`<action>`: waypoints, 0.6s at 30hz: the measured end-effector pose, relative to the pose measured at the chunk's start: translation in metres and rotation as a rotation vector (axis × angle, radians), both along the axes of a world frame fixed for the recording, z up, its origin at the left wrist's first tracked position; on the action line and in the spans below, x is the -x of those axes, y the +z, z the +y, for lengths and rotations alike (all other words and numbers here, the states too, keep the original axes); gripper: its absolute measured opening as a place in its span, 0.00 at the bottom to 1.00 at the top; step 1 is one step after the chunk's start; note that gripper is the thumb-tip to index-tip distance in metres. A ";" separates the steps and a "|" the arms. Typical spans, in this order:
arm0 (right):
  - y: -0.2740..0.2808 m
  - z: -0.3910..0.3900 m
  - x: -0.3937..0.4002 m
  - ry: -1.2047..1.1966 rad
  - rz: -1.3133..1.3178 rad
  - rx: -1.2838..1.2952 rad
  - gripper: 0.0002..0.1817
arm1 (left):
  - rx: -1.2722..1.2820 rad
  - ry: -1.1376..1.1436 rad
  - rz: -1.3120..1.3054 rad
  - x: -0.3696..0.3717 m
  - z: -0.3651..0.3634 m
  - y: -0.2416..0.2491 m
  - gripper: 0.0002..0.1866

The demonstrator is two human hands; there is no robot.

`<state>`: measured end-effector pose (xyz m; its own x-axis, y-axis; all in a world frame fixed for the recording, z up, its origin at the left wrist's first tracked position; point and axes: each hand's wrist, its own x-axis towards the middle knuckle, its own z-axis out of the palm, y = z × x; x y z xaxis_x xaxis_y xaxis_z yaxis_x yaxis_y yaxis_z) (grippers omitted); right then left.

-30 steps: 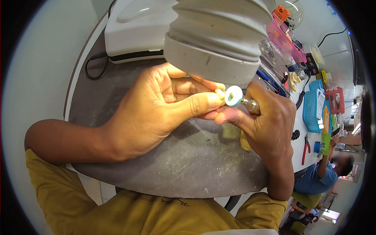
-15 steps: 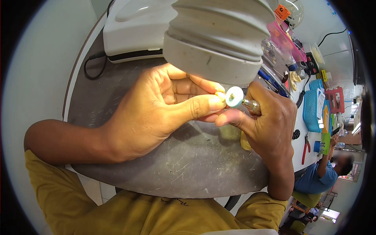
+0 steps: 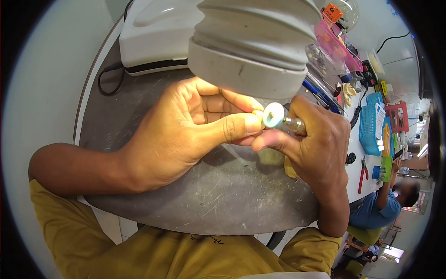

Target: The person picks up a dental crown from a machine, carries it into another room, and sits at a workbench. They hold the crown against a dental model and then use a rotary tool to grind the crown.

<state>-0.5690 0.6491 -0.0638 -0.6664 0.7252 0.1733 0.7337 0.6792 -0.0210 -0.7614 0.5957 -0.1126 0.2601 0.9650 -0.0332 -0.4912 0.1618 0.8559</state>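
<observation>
Between thumb and fingertips, my left hand [image 3: 200, 121] pinches a small yellowish piece [image 3: 258, 113], mostly covered by the fingers. My right hand [image 3: 316, 139] is wrapped round a rotary handpiece [image 3: 295, 124], its metal nose pointing left. On the handpiece's tip sits a round white grinding wheel [image 3: 274, 115] with a pale teal edge, right at the yellowish piece. Both hands meet over the grey bench top [image 3: 223, 195], under a ribbed suction hose [image 3: 251, 60] with a wide mouth. Bright light falls on the fingertips.
A white machine [image 3: 158, 42] with a cable stands at the back left. Along the right lie pens [image 3: 320, 93], a dental model [image 3: 348, 93], a blue basket [image 3: 370, 128] and red-handled pliers [image 3: 362, 176]. Another person [image 3: 378, 209] in blue sits at far right.
The grinding wheel and my right hand have shifted very slightly left in view, as have the hose and machine. Both grips look the same.
</observation>
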 end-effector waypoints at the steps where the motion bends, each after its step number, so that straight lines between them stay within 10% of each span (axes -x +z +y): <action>1: -0.002 -0.001 0.001 0.030 0.025 -0.015 0.33 | 0.000 0.000 0.000 0.000 0.000 0.001 0.11; 18: -0.002 0.002 -0.001 0.029 0.056 -0.071 0.34 | 0.009 -0.017 -0.004 0.001 0.000 0.004 0.10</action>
<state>-0.5679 0.6513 -0.0661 -0.6749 0.6902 0.2611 0.7124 0.7016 -0.0130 -0.7621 0.5959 -0.1081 0.2766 0.9601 -0.0405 -0.4918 0.1777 0.8524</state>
